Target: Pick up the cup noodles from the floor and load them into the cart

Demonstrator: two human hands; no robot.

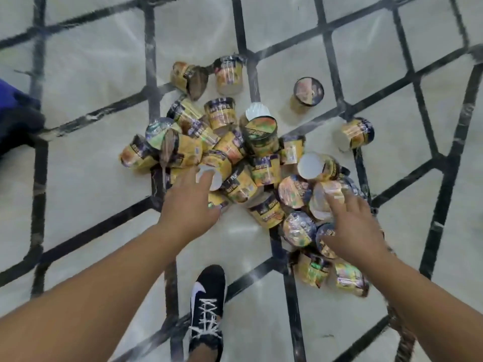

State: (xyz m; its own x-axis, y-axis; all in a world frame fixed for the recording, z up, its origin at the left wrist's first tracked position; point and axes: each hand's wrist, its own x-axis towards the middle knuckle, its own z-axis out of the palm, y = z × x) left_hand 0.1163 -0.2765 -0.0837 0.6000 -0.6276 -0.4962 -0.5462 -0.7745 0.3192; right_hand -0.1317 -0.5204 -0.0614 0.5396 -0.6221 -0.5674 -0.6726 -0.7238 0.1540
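Observation:
A heap of several yellow-and-purple cup noodles (235, 158) lies on the pale tiled floor, most tipped on their sides. Three cups sit apart from it: one upright (307, 94) at the back right, one on its side (358, 134) to the right, one (228, 74) at the back. My left hand (189, 202) reaches over the near left edge of the heap, fingers spread, fingertips at a cup's white base (214, 182). My right hand (352, 226) hovers with fingers apart over the cups at the near right. Neither hand holds anything. No cart is in view.
The floor (86, 165) is light marble with dark diagonal lines. My black shoe (206, 307) with white laces stands just in front of the heap. A dark blue and black shape (15, 113) sits at the left edge.

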